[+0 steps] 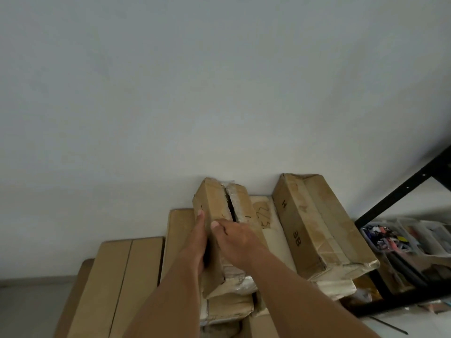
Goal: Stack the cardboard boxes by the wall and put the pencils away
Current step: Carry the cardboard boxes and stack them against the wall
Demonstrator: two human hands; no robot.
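As both hands [219,240] grip, seemingly, split box [219,206]

Both hands on long cardboard box [214,211] atop stack by white wall [219,81]. Left hand [197,242] flat against box's left side, thumb up along edge. Right hand [238,240] laid over box's top, fingers curled around. Box's top seam split open. Second long box [317,223], marked "3B", lies just right, tilted. Flat cartons [122,276] at left. Black shelf frame [402,191] at right, clear bins [415,237] of small items under it.
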